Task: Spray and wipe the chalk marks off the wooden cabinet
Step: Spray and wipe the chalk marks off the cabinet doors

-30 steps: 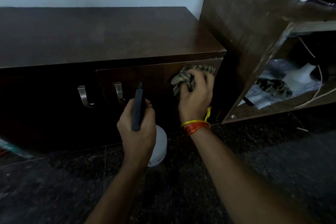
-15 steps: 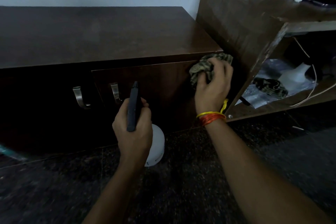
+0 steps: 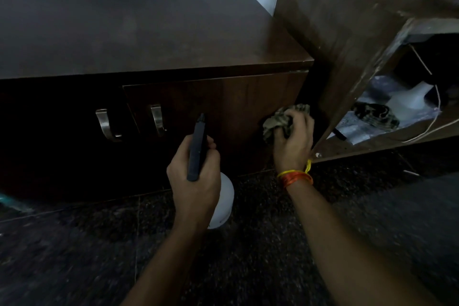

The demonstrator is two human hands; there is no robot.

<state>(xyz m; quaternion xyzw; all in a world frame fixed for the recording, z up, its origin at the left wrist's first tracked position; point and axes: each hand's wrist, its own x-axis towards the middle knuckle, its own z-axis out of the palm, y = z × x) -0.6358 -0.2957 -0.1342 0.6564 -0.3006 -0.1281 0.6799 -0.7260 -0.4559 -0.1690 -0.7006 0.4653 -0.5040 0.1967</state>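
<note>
A low dark wooden cabinet (image 3: 154,40) fills the left and middle of the head view. Its right door (image 3: 223,109) faces me. My right hand (image 3: 294,140) presses a crumpled patterned cloth (image 3: 278,120) against the lower right part of that door. My left hand (image 3: 196,176) grips a spray bottle with a dark trigger head (image 3: 197,149) and a white body (image 3: 224,201), nozzle pointing at the door. I cannot make out chalk marks in the dim light.
Two metal handles (image 3: 106,124) (image 3: 157,119) sit on the cabinet fronts. A taller wooden shelf unit (image 3: 347,40) stands close on the right, holding papers, a cable and a dark cloth (image 3: 375,113). The floor (image 3: 99,256) is dark speckled stone.
My right hand has carried the cloth from the door's upper right corner down to its lower right. The left hand with the bottle stays roughly in place.
</note>
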